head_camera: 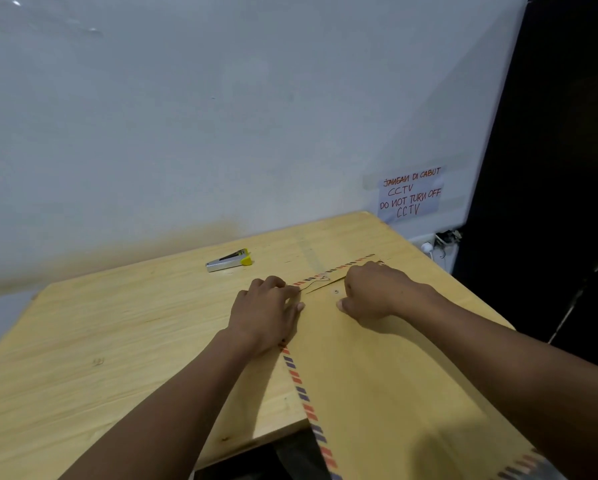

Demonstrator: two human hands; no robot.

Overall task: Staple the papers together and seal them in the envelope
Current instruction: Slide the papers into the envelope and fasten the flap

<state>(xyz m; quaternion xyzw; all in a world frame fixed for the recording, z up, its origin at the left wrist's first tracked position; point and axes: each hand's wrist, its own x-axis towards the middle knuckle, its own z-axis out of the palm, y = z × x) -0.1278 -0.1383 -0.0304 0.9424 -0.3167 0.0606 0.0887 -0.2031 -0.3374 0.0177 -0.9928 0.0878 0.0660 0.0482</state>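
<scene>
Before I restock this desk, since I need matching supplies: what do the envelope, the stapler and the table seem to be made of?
Envelope: matte brown kraft-looking paper, thin and flat, with a printed red-and-blue striped border. Stapler: silvery body with a sheen, likely metal; yellow end, probably plastic. Table: pale wood grain showing, either wood or wood-look laminate.

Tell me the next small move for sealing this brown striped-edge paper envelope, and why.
Probably wind the thin dark string round the small round metal button on the brown striped-edge paper envelope. Its flap is folded down, the string runs loose from the left hand, the right hand presses beside the button, and the silver-and-yellow stapler lies apart.
</scene>
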